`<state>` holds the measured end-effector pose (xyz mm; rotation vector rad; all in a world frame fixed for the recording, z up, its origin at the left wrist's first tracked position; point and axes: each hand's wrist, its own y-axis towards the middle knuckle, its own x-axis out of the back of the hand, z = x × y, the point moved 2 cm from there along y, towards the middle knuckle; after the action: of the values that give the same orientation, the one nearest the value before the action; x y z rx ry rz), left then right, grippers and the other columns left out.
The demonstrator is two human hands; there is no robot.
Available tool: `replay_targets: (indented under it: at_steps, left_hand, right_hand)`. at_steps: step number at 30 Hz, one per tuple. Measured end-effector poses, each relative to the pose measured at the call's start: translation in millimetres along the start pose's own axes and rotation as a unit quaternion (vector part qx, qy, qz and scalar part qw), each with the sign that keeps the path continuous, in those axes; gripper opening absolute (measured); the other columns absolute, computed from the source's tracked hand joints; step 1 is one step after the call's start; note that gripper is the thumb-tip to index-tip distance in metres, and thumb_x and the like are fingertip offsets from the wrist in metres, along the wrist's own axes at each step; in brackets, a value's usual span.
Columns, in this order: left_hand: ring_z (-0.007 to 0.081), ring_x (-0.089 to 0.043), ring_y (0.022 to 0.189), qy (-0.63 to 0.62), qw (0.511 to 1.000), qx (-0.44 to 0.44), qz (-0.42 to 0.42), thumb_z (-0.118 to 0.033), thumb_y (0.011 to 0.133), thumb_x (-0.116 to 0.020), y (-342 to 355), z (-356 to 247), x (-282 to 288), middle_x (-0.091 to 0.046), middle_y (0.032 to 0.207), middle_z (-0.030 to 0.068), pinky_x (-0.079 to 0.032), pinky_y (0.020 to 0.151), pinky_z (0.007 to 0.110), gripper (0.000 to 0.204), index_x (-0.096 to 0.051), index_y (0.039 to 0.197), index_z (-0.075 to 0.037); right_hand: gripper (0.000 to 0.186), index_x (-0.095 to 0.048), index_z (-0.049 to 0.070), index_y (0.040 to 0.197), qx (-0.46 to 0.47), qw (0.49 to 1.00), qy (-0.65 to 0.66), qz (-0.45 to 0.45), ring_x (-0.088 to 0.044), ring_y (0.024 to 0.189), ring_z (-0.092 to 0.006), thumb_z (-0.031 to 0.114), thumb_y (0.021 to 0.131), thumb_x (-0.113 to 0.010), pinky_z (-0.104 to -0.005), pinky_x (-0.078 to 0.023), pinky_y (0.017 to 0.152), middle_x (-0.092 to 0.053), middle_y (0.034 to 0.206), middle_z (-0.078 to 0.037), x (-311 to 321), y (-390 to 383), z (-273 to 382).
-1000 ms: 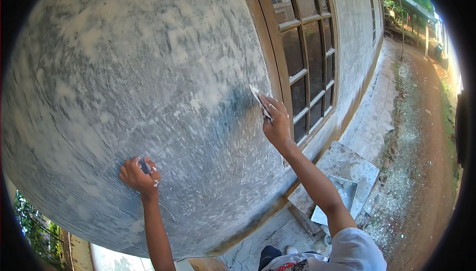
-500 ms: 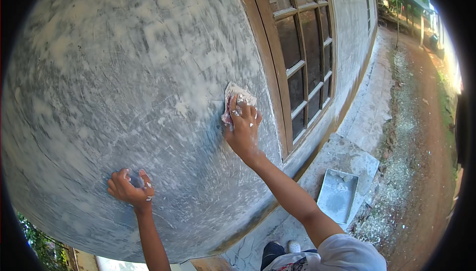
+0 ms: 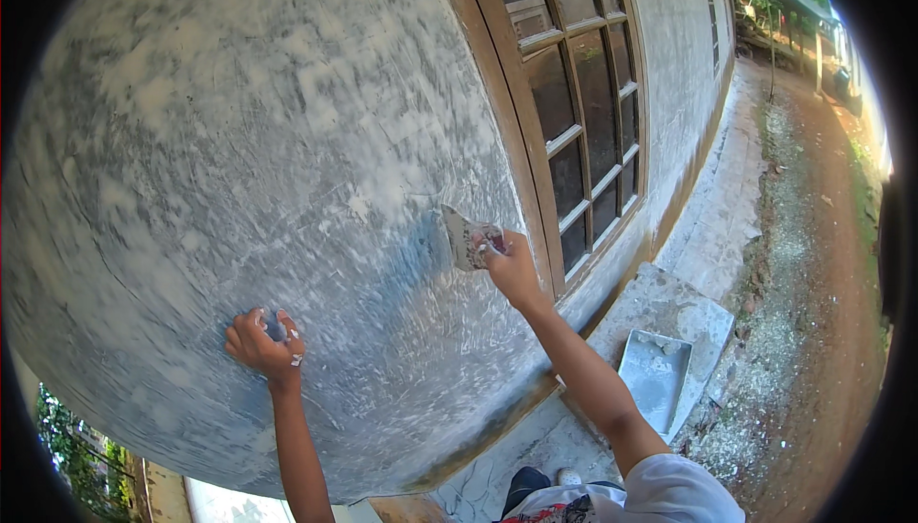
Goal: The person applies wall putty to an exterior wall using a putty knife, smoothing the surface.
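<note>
My right hand grips a putty knife with a wide, spattered blade, which lies at the plastered grey wall, just left of the brown window frame. My left hand is lower and farther left at the same wall, fingers curled round a small greyish thing that I cannot make out. White paste is smeared on its fingertips and thumb. The wall carries patchy white coating and many strokes.
A pale metal tray rests on a concrete slab at the wall's foot, beside my feet. A gravel and dirt path runs along the house toward posts and a roofed shelter. Greenery shows at lower left.
My right hand has moved down and right since half a second ago, turning the knife. My left hand has risen slightly and moved right, still curled at the wall.
</note>
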<state>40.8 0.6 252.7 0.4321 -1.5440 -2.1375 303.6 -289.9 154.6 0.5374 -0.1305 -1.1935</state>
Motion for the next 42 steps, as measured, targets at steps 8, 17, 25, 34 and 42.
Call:
replay_targets:
  at_steps: [8, 17, 25, 34, 42]
  left_hand:
    - [0.0251, -0.05, 0.077, 0.012, 1.0, -0.003, 0.011, -0.032, 0.094, -0.067, -0.3, 3.1, 3.4, -0.053, 0.084, 0.004, -0.031, 0.07, 0.04, 0.027, -0.062, 0.105, -0.009]
    - [0.0283, -0.05, 0.081, -0.008, 1.0, 0.008, 0.02, -0.031, 0.088, -0.068, -0.5, 2.4, 2.2, -0.054, 0.09, 0.0065, -0.032, 0.073, 0.042, 0.029, -0.06, 0.106, -0.009]
    - [0.028, -0.05, 0.08, -0.019, 0.999, 0.025, 0.017, -0.03, 0.085, -0.069, -5.9, 12.8, 6.3, -0.054, 0.086, 0.0058, -0.033, 0.073, 0.042, 0.028, -0.06, 0.104, -0.01]
    - [0.0252, -0.05, 0.078, -0.054, 0.998, 0.031, 0.022, -0.03, 0.083, -0.066, 0.5, 7.2, 10.1, -0.056, 0.085, 0.0048, -0.031, 0.073, 0.04, 0.026, -0.064, 0.099, -0.01]
    - [0.0245, -0.048, 0.073, -0.075, 0.996, 0.037, 0.012, -0.029, 0.08, -0.067, 1.7, 8.0, 10.0, -0.059, 0.082, 0.0038, -0.029, 0.07, 0.04, 0.023, -0.066, 0.095, -0.012]
  right_hand:
    - [0.02, -0.064, -0.005, 0.11, -0.174, 0.919, 0.354, -0.023, -0.076, 0.086, -0.0236, 0.013, 0.101, -0.063, -0.0385, -0.063, 0.077, -0.074, 0.1, -0.014, -2.5, 10.6, -1.7]
    - [0.025, -0.07, -0.002, 0.119, -0.072, 0.973, 0.221, -0.001, -0.072, 0.087, -0.0185, 0.002, 0.098, -0.058, -0.0322, -0.058, 0.076, -0.073, 0.11, -0.012, -54.4, 4.2, 86.8]
    - [0.07, -0.063, 0.009, 0.143, 0.572, 0.748, -0.333, -0.051, -0.057, 0.124, -0.0306, 0.0, 0.075, -0.073, -0.0513, -0.036, 0.117, -0.063, 0.129, -0.009, -167.3, 64.7, 208.3]
    - [0.07, -0.058, 0.007, 0.147, 0.527, 0.743, -0.413, -0.013, -0.055, 0.132, -0.028, 0.002, 0.079, -0.073, -0.0553, -0.029, 0.126, -0.062, 0.127, -0.009, -181.4, 70.6, 184.1]
    - [0.071, -0.061, 0.005, 0.143, 0.522, 0.756, -0.395, 0.015, -0.054, 0.131, -0.0335, -0.002, 0.073, -0.071, -0.0592, -0.028, 0.126, -0.062, 0.128, -0.011, -169.9, 42.2, 144.3]
